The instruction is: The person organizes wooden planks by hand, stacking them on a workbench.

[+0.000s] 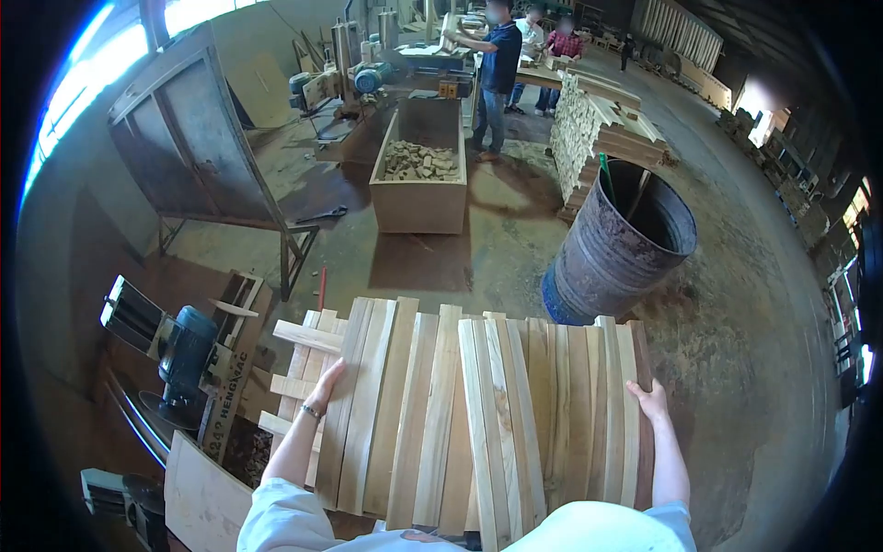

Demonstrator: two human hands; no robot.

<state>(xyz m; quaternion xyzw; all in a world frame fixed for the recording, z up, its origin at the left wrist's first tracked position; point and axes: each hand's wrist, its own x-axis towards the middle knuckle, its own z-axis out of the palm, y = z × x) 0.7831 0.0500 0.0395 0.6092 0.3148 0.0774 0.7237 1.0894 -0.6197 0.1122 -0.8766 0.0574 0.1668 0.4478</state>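
Observation:
A row of long wooden boards [441, 405] lies side by side in front of me, some overlapping and slightly askew. My left hand [324, 385] presses against the left edge of the row, its fingers extended along the outermost board and partly hidden. At the opposite edge, my right hand [649, 401] grips the dark end board [641, 368] with the thumb on top and the fingers out of sight around the side. The row is held between both hands. Shorter wood pieces [299, 386] stick out crosswise beneath the boards at the left.
A machine with a blue motor [191, 336] stands at left. Beyond the boards are a rusty metal drum [612, 248], a box of wood offcuts [418, 207], a leaning metal panel [189, 138] and stacked lumber [598, 129]. A person in dark blue [501, 60] works behind.

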